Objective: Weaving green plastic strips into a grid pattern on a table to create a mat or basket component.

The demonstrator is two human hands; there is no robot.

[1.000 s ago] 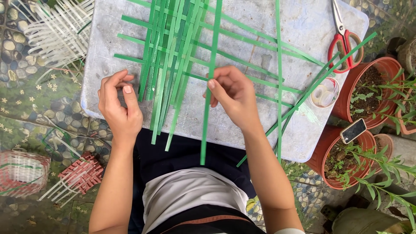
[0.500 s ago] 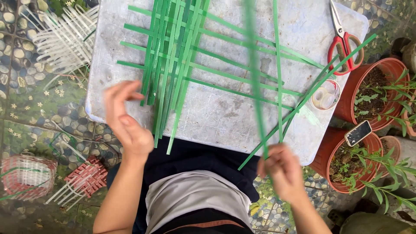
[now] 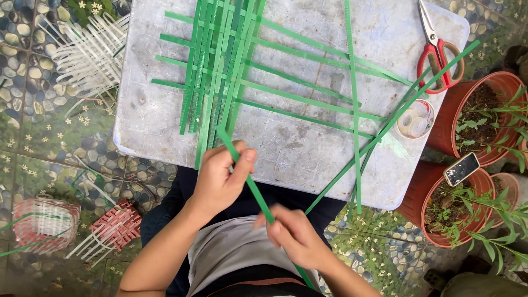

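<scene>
Since half a second ago both our hands have come together in front of our body: the left hand (image 3: 220, 179), which hovered open at the bench edge, now closes on a loose green strip (image 3: 247, 181), and the right hand (image 3: 294, 234), which was swinging a strip out to the right, has drawn in toward our lap.

The grey bench (image 3: 297, 148) carries the work flat, which seems the reason the woven green strips (image 3: 220, 71) lie spread on it: a tight bundle runs away from us while crossing strips fan out to the right, so each can be reached singly. Two terracotta plant pots (image 3: 484, 110) stand off the bench's right side. On the pebble-patterned floor to our left a white woven piece (image 3: 91, 52) lies apart from the work, and lower down sit a red-and-white woven basket (image 3: 41, 223) and a small red woven piece (image 3: 115, 223).

The loose green strip runs slantwise from just below the bundle down past our lap. The left hand pinches its upper part between thumb and curled fingers; the right hand is closed round it lower down, so the strip is held taut between the two, likely to steer its tip. Red-handled scissors (image 3: 440, 55) rest at the far right corner of the bench, a roll of clear tape (image 3: 415, 121) nearer the right edge, and a dark phone (image 3: 461, 169) lies on a pot's rim
</scene>
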